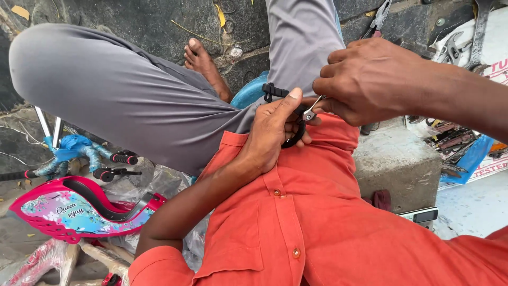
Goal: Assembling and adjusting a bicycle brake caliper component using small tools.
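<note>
Left hand: my left hand point(275, 130) is clenched around a small black clamp point(288, 119), thumb pressed along its top, held against my lap over the orange shirt point(317, 212).
Right hand: my right hand point(370, 79) is closed on a small metal tool point(312, 111), its silver tip touching the clamp's right side.
Clamp position: between both hands, just above the shirt, beside the grey trouser leg point(132, 100).
Handling, as I judge it: light, stiff plastic or coated metal; the curved loop below looks thin and may flex. Surfaces look smooth, so it could slip under tool pressure.
Best hold: the thicker block at the top left, where the thumb already bears; the loop I would leave free.
Obstructions: my own fingers cover most of the clamp, and the right hand hides the tool's handle; I cannot tell the tool's kind.
Surroundings: pink child's-bicycle panel point(79, 209) and black-gripped handlebars point(114, 164) lie lower left; spanners point(455, 50) and pliers point(378, 18) lie upper right, well apart; a concrete block point(397, 164) sits just beside my right side.
</note>
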